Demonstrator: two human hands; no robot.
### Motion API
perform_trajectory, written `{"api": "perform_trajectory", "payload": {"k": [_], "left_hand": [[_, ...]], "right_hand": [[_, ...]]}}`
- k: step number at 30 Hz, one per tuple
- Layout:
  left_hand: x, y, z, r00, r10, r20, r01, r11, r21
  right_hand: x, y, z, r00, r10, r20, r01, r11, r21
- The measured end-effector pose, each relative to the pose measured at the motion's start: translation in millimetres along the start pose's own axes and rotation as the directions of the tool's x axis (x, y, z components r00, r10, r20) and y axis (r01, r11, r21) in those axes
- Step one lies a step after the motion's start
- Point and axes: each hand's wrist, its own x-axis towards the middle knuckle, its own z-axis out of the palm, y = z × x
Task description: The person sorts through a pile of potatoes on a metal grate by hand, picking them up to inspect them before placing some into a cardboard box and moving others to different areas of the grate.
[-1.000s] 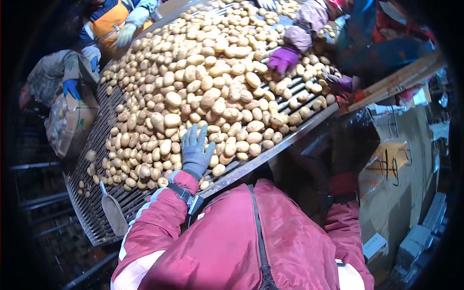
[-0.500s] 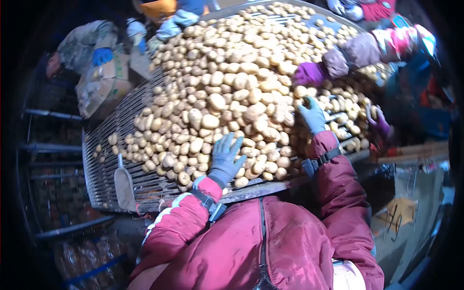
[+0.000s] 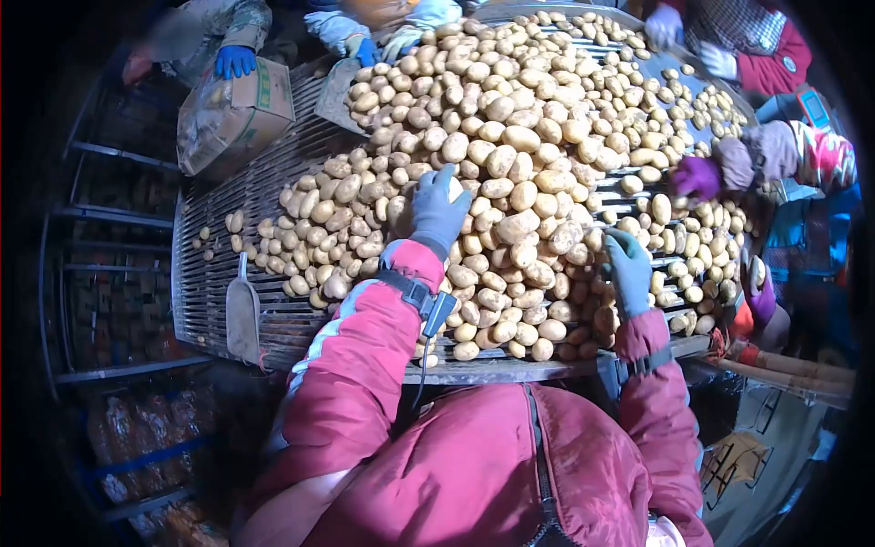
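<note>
The person's left hand (image 3: 438, 211), in a grey-blue knitted glove, is stretched well forward onto the heap of tan, oval potatoes (image 3: 510, 137) that covers the dark slatted metal sorting belt (image 3: 219, 196). Its fingers curl down over the pile, and a pale potato (image 3: 453, 188) shows just beside the fingertips, on their far right side. So much of it is hidden that neither its long axis nor whether the fingers have closed on it can be told. The right hand (image 3: 629, 271), in a teal glove, lies nearer the body at the right flank of the heap. It is palm down with the fingers extended and slack, resting on potatoes and gripping none. Of the 2 hands the left is plainly closer to the pale potato. The right is well apart from it, with a broad stretch of potatoes between. A grey metal scoop (image 3: 242, 314) lies on bare slats to the left of the heap, away from both hands. A brown cardboard box (image 3: 235, 114) rests at the far left edge of the belt, with a co-worker's blue-gloved hand (image 3: 235, 61) just beyond it. Another co-worker's purple-gloved hand (image 3: 697, 176) reaches onto the potatoes from the right.
</note>
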Motion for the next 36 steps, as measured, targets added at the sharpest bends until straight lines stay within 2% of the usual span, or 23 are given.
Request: {"api": "perform_trajectory", "payload": {"k": [2,3,6,8,10,12,14,15,18,20,21,23,24,25,27,28,29,30,31,32,34,35,36], "left_hand": [[-11,-2,7,0.999,0.046,-0.021,-0.05,0.864,-0.5],[-27,5,12,0.999,0.042,0.026,-0.017,0.785,-0.62],[-88,58,-25,0.953,0.157,0.258,0.061,0.738,-0.672],[-121,66,-25,0.899,0.361,0.248,-0.156,0.793,-0.589],[-122,60,-39,0.92,0.318,0.23,-0.155,0.832,-0.533],[-98,18,-34,0.943,0.331,0.023,-0.3,0.882,-0.363],[-67,-31,-19,0.918,0.361,-0.162,-0.375,0.925,-0.066],[-57,-70,2,0.908,0.398,-0.13,-0.41,0.908,-0.083],[-43,-87,2,0.867,0.485,-0.116,-0.497,0.859,-0.121],[-40,-91,13,0.951,0.307,0.04,-0.255,0.85,-0.461],[-44,-97,16,0.95,0.306,0.058,-0.265,0.893,-0.364],[-56,-74,-2,0.936,0.352,0.001,-0.35,0.933,-0.084],[-57,-90,21,0.933,0.359,-0.002,-0.358,0.93,-0.084],[-55,-124,65,0.785,0.608,-0.12,-0.43,0.674,0.601],[-62,-135,81,0.578,0.816,-0.02,-0.138,0.122,0.983],[-69,-113,55,0.693,0.713,-0.107,-0.354,0.466,0.811],[-77,-87,24,0.805,0.58,-0.121,-0.463,0.743,0.484],[-86,-64,-2,0.893,0.447,-0.057,-0.443,0.894,0.068],[-94,-53,-12,0.936,0.344,0.072,-0.299,0.888,-0.35],[-102,-54,-6,0.933,0.351,0.076,-0.304,0.885,-0.352],[-130,-44,0,0.913,0.294,0.284,0.004,0.688,-0.726],[-148,-33,-2,0.882,0.254,0.396,0.218,0.526,-0.822],[-164,-20,-13,0.849,0.293,0.44,0.257,0.499,-0.827]], "right_hand": [[-24,-9,-2,0.999,-0.003,0.038,0.003,1.0,0.011],[-38,-13,3,0.987,0.078,0.142,-0.093,0.99,0.104],[-70,-14,41,0.856,0.327,0.401,-0.418,0.893,0.166],[-83,-16,65,0.783,0.333,0.525,-0.558,0.749,0.357],[-80,6,63,0.836,0.206,0.508,-0.344,0.919,0.194],[-82,19,58,0.851,0.132,0.509,-0.212,0.972,0.103],[-93,12,55,0.769,0.296,0.566,-0.527,0.794,0.302],[-97,18,56,0.777,0.301,0.552,-0.543,0.764,0.347],[-110,21,63,0.787,0.275,0.553,-0.5,0.808,0.31],[-121,27,65,0.777,0.281,0.564,-0.523,0.786,0.329],[-124,36,66,0.821,0.185,0.54,-0.349,0.912,0.218],[-127,46,72,0.845,0.1,0.526,-0.207,0.967,0.149],[-128,53,75,0.854,0.057,0.517,-0.135,0.984,0.113],[-133,51,79,0.86,-0.002,0.51,-0.017,0.999,0.032],[-143,47,84,0.835,-0.193,0.515,0.249,0.967,-0.042],[-146,42,87,0.834,-0.197,0.516,0.255,0.966,-0.043],[-149,36,90,0.856,0.068,0.512,-0.134,0.987,0.092],[-151,32,91,0.776,0.321,0.544,-0.499,0.839,0.218],[-155,30,96,0.798,0.273,0.537,-0.435,0.878,0.2],[-159,28,100,0.819,0.225,0.528,-0.368,0.912,0.181],[-168,14,104,0.753,0.332,0.568,-0.528,0.82,0.222],[-166,30,105,0.772,0.289,0.566,-0.475,0.855,0.21],[-166,40,105,0.772,0.293,0.565,-0.476,0.855,0.207]]}}
